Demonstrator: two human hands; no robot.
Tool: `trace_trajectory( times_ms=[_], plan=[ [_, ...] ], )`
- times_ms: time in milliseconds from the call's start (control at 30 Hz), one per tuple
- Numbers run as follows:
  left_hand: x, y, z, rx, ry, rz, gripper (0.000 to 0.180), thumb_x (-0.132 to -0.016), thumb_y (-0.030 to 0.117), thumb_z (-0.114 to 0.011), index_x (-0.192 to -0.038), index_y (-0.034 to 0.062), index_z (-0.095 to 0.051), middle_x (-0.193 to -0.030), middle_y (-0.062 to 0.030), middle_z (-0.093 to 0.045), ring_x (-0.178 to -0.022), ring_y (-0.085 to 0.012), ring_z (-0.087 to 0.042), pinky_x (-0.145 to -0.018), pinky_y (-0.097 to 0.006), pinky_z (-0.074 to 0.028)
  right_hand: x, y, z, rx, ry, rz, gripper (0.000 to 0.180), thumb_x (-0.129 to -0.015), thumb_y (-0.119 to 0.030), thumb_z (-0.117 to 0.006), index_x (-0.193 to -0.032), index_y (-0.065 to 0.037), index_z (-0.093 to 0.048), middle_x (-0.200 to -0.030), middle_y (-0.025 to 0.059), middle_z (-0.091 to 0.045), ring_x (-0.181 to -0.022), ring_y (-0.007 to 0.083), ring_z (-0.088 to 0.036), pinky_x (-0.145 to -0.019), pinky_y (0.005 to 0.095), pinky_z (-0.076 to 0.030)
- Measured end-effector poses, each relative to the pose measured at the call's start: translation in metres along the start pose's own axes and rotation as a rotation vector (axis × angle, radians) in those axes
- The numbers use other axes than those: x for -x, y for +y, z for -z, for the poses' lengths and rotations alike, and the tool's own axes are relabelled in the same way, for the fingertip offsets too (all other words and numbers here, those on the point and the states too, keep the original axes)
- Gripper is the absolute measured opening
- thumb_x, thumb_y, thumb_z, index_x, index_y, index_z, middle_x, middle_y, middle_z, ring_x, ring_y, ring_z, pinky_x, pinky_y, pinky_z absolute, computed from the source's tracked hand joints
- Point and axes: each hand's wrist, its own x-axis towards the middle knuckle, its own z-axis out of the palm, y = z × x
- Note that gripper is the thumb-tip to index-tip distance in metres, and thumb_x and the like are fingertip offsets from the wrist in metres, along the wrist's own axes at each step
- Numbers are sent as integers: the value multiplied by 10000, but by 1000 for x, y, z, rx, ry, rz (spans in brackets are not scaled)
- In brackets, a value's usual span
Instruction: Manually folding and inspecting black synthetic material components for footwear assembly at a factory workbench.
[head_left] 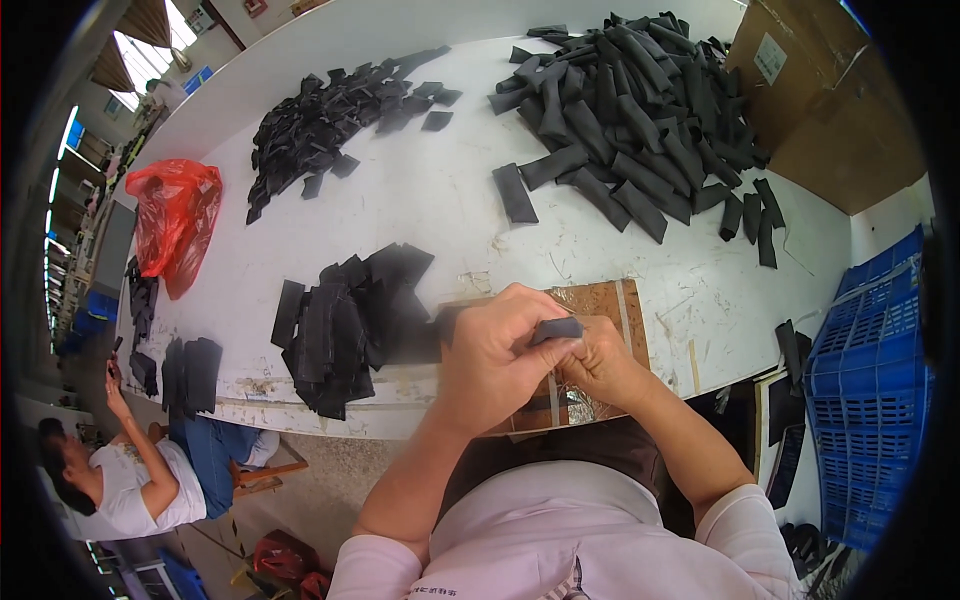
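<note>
My left hand [490, 355] and my right hand [606, 366] meet over a brown board [630, 325] at the table's near edge. Between them is a small black sleeve-like piece [557, 330], its end poking out from my closed left fingers. My right fingers are bunched against it from the other side, hiding most of its length. Just left of my hands lies a stack of flat black strips [335, 335]. Beyond them, at the far right, black tube-shaped pieces [620, 110] are heaped up.
Small flat black pieces [320, 125] form a pile at the far left, near a red plastic bag [180, 220]. A cardboard box [830, 110] stands at the back right, a blue plastic crate [868, 400] at right. A co-worker [150, 470] sits at left beside more black strips [191, 375].
</note>
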Motion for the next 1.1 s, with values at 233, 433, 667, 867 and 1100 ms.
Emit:
trace_trajectory(
  times_ms=[233,433,667,867,1100],
  plan=[
    [12,7,-2,432,95,-85,117,-798,50,-594,-889,-23,-583,-908,-101,-603,-759,-131,-555,-647,-243,-452,-7,-16,11,83,-42,-42,135,-730,-107,-592,-817,-22,-535,-644,136,-523,-592,308,-524,-508,386,-422],
    [16,8,5,828,280,-114,144,-844,135,-543,-925,19,-569,-905,-110,-581,-858,-204,-522,-779,-333,-417,-25,-45,34,214,-64,6,158,-710,-130,-631,-703,-21,-515,-620,123,-510,-577,286,-528,-494,375,-419],
    [21,-7,4,866,345,-2,129,-840,160,-541,-885,43,-573,-855,-84,-557,-860,-215,-483,-821,-377,-384,-18,-26,11,285,-16,71,247,-690,-185,-668,-619,-39,-483,-572,97,-498,-550,265,-524,-445,360,-406],
    [23,-6,10,737,337,-44,133,-845,142,-532,-879,20,-571,-856,-103,-578,-844,-221,-503,-825,-374,-387,-18,-38,23,240,0,100,265,-696,-188,-667,-594,-32,-479,-564,102,-503,-518,273,-513,-433,366,-402],
    [26,-39,13,55,461,219,167,-850,69,-494,-961,-35,-562,-937,-125,-598,-872,-173,-542,-768,-290,-424,-39,-54,47,-478,-20,-147,272,-835,-223,-552,-676,-3,-528,-558,77,-509,-488,198,-492,-469,289,-406]
  ],
)
